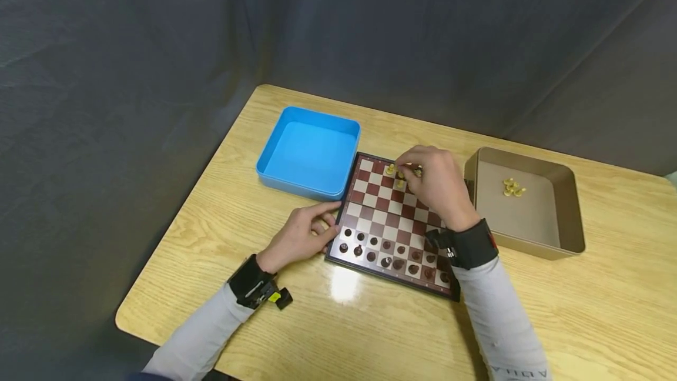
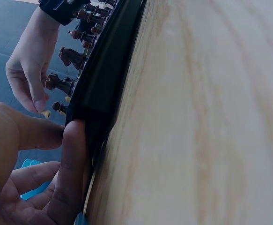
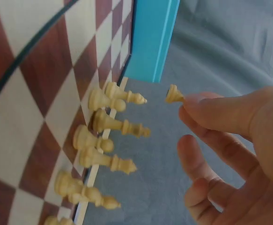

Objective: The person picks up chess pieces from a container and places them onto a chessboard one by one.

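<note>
My right hand (image 1: 436, 184) hovers at the far side of a red-and-white chessboard (image 1: 367, 165). In the right wrist view its thumb and finger pinch a small cream pawn (image 3: 174, 94), base facing the board. Several cream chess pieces (image 3: 110, 161) stand along that far side, partly hidden by the hand in the head view. At the board's left edge is my left hand (image 1: 301, 231), with fingertips touching the rim and the lower fingers loosely bent. Two rows of dark chess pieces (image 1: 386, 262) stand on the near side.
A blue tray (image 1: 264, 164) stands against the board's far left. To the right is a beige box (image 1: 568, 210) with several cream pieces (image 1: 512, 187) inside. All rest on a wooden table (image 1: 317, 334); a dark curtain (image 1: 412, 46) hangs behind it.
</note>
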The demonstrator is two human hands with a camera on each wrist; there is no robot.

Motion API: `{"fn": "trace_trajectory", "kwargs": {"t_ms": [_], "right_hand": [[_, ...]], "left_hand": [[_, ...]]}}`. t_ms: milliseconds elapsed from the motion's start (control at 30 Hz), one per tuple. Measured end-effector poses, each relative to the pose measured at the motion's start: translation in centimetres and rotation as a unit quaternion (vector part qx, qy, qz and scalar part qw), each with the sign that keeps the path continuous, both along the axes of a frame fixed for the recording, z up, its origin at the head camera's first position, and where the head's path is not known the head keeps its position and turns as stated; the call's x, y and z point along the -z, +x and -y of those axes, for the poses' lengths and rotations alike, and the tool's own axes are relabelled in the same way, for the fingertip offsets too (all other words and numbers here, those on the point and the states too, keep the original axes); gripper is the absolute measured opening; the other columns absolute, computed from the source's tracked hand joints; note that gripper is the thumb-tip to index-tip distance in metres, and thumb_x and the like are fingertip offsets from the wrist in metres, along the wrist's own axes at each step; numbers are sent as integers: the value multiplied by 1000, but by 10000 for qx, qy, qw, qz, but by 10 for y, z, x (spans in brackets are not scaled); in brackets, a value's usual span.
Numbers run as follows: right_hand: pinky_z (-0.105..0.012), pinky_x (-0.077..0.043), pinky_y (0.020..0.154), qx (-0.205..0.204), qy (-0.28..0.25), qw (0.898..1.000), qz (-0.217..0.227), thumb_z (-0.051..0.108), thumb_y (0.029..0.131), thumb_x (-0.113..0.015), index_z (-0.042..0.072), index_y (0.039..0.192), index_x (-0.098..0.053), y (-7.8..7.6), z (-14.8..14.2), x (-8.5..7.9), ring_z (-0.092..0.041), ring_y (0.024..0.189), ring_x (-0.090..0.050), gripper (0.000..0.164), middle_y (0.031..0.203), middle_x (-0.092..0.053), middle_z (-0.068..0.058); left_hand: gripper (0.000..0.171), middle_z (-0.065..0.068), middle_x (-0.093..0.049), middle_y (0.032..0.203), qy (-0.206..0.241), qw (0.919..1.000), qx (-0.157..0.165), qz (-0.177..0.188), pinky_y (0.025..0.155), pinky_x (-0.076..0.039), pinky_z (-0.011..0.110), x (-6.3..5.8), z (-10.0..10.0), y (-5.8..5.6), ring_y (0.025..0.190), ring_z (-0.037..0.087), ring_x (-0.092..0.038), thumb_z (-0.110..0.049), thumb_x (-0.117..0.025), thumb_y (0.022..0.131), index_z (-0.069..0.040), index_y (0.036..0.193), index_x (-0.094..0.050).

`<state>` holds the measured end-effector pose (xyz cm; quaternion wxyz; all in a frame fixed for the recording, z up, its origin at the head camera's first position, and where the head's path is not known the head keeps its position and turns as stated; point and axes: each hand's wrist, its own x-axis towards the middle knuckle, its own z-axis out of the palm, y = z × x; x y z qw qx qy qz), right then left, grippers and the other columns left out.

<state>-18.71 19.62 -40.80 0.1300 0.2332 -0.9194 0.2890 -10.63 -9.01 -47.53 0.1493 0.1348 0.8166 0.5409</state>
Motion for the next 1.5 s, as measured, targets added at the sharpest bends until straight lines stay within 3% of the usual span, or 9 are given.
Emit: {"fn": "trace_trajectory", "kwargs": {"t_ms": [467, 1500], "right_hand": [[-41, -59, 67, -261, 349, 9978, 491, -3, 96, -75, 5, 103, -85, 3, 0, 8, -26, 86, -74, 14, 100, -80, -9], [-45, -62, 67, -66, 418, 9972, 618, -3, 94, -78, 5, 96, -85, 7, 0, 18, -28, 83, -77, 11, 98, -81, -11]], "left_hand": [[57, 13, -74, 104, 85, 9999, 71, -87, 55, -64, 31, -2, -4, 4, 62, 13, -70, -7, -72, 101, 1, 154, -53], [57, 13, -73, 104, 98, 9998, 165, 9, 54, -64, 31, -2, -6, 5, 62, 13, -70, -7, -72, 101, 0, 155, -53]]}}
